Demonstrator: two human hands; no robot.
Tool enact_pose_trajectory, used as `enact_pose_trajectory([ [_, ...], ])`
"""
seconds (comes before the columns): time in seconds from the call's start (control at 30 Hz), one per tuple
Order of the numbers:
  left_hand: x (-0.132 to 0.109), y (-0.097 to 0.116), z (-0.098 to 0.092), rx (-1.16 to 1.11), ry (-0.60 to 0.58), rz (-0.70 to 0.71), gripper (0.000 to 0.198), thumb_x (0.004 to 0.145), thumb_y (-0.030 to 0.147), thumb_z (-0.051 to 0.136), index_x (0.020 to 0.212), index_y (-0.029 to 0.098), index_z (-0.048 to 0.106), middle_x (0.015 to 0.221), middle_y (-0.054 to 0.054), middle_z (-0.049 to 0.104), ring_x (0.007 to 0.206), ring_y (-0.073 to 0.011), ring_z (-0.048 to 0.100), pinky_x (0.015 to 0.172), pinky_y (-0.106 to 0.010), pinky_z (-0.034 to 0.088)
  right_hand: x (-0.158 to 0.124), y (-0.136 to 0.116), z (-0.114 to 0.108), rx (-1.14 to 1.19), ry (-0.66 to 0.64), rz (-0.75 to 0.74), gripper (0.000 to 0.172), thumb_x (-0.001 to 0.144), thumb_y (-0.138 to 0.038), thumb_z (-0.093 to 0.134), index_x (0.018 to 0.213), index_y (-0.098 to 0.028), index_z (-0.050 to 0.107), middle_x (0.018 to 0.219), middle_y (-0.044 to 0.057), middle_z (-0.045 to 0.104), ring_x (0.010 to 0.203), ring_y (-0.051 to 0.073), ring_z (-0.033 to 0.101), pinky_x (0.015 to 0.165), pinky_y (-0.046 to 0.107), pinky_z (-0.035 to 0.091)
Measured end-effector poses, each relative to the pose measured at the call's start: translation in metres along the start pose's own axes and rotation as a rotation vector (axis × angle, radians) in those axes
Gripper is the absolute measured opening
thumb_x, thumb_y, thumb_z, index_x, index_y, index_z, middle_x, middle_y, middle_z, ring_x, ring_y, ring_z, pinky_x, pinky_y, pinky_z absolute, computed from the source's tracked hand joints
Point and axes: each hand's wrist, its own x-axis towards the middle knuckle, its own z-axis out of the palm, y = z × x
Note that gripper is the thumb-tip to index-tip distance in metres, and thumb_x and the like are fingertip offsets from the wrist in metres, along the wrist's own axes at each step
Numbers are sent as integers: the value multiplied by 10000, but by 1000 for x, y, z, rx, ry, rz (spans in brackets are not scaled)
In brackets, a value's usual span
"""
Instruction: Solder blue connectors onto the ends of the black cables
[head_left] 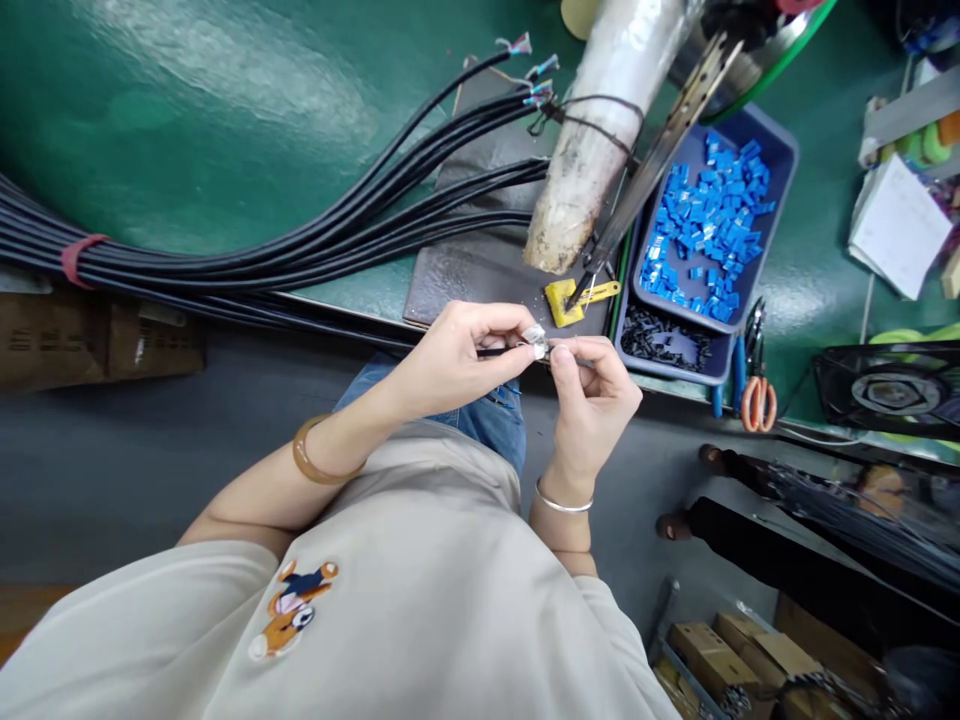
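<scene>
My left hand (474, 352) is closed in a pinch around a black cable (491, 352) near its end. A crumpled piece of silvery foil (536, 338) sticks out at its fingertips. Close beside it, my right hand (594, 385) is also closed, thumb and index finger pinching the cable's end just past the foil. Its fingers hide the tip, so fine detail there cannot be made out. Just beyond both hands, a yellow tool (564, 303) lies on a dark mat (442, 280) at the table's front edge.
A bundle of black cables (225, 268) with a red tie (75, 260) runs in from the left. A pale tube (592, 130) overhangs the mat. Right of it stand a bin of blue clips (784, 150), small black parts (664, 338), orange-handled scissors (759, 404) and a fan (892, 390).
</scene>
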Motion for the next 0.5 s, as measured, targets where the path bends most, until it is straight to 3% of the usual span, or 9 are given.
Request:
enact_pose_trajectory([
  [0.27, 0, 0, 0, 39, -10, 0, 98, 822, 180, 612, 746, 120, 623, 664, 6, 578, 584, -65, 512, 531, -184, 383, -1, -6, -2, -104, 11, -42, 56, 853, -251, 680, 821, -206, 692, 783, -10, 616, 694, 87, 557, 565, 240, 396],
  [0.4, -1, 0, -2, 89, -40, -17, 8, 797, 134, 590, 795, 132, 597, 635, 29, 533, 546, -48, 453, 495, -173, 338, -1, -11, -5, -238, -24, -83, 33, 845, -239, 687, 826, -215, 699, 793, -18, 617, 597, 63, 460, 531, 247, 345],
  [0.5, -2, -2, -5, 93, -91, -34, 173, 738, 65, 579, 878, 157, 534, 645, 52, 530, 534, -36, 421, 486, -159, 316, -1, -14, -8, -260, -113, -65, 77, 839, -248, 690, 775, -206, 684, 758, -28, 603, 553, 50, 396, 516, 250, 317],
])
